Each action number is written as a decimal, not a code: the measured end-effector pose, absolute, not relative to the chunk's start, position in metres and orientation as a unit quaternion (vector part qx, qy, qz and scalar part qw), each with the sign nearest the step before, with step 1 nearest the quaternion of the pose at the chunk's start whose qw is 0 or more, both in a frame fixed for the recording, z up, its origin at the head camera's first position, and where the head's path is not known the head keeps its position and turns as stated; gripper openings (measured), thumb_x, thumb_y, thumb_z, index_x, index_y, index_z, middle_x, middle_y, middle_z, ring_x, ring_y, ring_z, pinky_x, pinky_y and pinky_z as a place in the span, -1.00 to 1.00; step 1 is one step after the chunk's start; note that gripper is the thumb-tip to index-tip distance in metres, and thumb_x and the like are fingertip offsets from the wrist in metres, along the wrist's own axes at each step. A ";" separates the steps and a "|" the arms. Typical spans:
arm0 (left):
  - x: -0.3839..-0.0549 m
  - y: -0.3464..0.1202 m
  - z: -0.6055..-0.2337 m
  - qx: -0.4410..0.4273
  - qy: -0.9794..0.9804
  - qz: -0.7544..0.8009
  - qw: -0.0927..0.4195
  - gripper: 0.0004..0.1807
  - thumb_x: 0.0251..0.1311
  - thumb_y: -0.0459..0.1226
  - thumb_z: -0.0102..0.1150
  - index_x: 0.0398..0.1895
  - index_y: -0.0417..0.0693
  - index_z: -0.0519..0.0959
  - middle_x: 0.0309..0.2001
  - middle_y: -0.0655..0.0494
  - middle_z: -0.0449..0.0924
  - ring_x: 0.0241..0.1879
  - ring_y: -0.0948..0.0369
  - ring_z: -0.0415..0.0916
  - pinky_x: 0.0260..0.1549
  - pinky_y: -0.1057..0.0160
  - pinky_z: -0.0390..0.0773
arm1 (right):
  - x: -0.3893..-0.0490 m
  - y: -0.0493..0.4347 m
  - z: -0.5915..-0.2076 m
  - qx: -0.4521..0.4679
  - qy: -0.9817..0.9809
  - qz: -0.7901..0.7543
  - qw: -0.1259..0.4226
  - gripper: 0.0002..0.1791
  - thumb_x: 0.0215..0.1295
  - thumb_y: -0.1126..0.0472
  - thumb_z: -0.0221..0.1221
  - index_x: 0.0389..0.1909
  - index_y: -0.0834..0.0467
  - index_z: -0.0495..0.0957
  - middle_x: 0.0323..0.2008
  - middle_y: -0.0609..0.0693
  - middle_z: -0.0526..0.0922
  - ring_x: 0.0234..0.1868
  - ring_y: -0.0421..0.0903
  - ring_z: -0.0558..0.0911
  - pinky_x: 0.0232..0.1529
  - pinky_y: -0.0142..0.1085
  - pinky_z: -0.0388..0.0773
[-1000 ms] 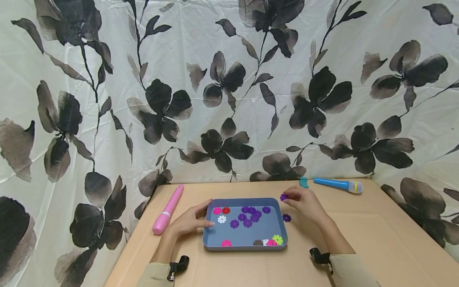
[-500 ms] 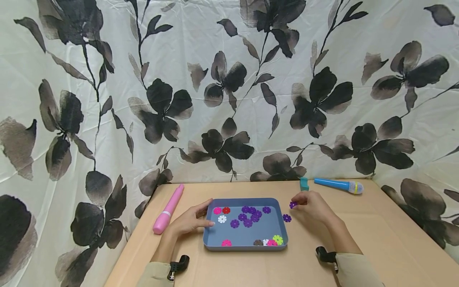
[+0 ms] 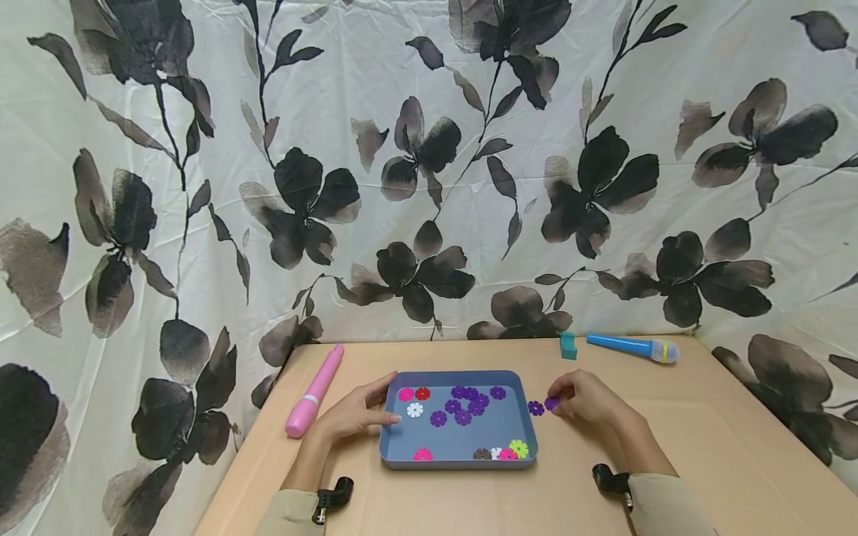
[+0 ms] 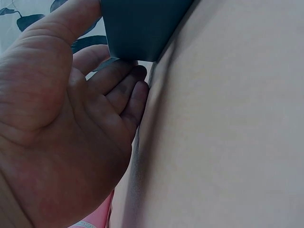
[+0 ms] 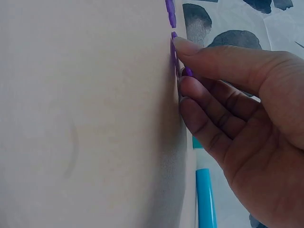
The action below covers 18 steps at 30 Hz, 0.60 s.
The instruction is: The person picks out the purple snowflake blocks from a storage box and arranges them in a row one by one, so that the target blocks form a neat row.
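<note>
My left hand (image 3: 354, 412) grips the left side of a blue-grey tray (image 3: 459, 464), its thumb over the rim. In the left wrist view the fingers curl at the tray's corner (image 4: 137, 28). Several purple flower-shaped discs (image 3: 463, 417) lie in the middle of the tray. To the tray's right, my right hand (image 3: 590, 398) pinches another purple flower-shaped disc (image 3: 551, 403) between thumb and fingers, down at the tabletop. Just left of it lies a second purple disc (image 3: 535, 408), close against the tray's right side.
Pink, red and white discs (image 3: 415, 409) sit in the tray's back left; brown, white, pink and lime discs (image 3: 519, 447) line its front right. A pink stick-like object (image 3: 315, 391) lies left. A teal block (image 3: 568, 346) and a blue toy microphone (image 3: 633, 346) lie at the back right.
My right hand has moved from beyond the tray's back right corner toward me, bringing the pinched purple disc down beside the one on the table. The left hand and tray stay put.
</note>
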State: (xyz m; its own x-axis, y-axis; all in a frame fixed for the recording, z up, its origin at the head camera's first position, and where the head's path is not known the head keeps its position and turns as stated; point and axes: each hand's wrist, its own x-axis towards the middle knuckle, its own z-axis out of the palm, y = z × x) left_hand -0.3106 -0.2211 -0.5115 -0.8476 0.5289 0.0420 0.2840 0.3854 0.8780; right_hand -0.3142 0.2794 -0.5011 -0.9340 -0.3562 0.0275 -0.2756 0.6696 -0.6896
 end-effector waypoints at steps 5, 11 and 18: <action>-0.310 -0.221 -0.511 0.249 0.822 0.496 0.123 0.08 0.24 -0.16 0.48 0.68 -0.18 0.01 0.67 -0.07 0.04 0.63 -0.08 0.03 0.59 -0.06 0.05 | -0.313 0.278 -0.500 -0.166 0.912 -0.368 0.072 -0.78 0.12 0.42 0.47 -0.19 0.22 0.74 -0.28 0.01 0.72 -0.29 -0.06 0.54 -0.32 -0.37 0.60; -0.311 -0.221 -0.511 0.249 0.822 0.496 0.124 0.08 0.24 -0.16 0.48 0.68 -0.18 0.01 0.67 -0.06 0.03 0.64 -0.07 0.03 0.59 -0.05 0.05 | -0.312 0.276 -0.498 -0.159 0.914 -0.367 0.074 -0.78 0.13 0.43 0.46 -0.19 0.23 0.74 -0.28 0.04 0.71 -0.30 -0.06 0.53 -0.33 -0.38 0.58; -0.312 -0.220 -0.512 0.249 0.820 0.499 0.127 0.08 0.24 -0.16 0.48 0.68 -0.16 0.01 0.67 -0.07 0.02 0.64 -0.07 0.00 0.60 -0.06 0.03 | -0.312 0.275 -0.497 -0.152 0.917 -0.362 0.074 -0.77 0.12 0.41 0.48 -0.19 0.22 0.74 -0.28 0.01 0.71 -0.30 -0.07 0.54 -0.34 -0.36 0.60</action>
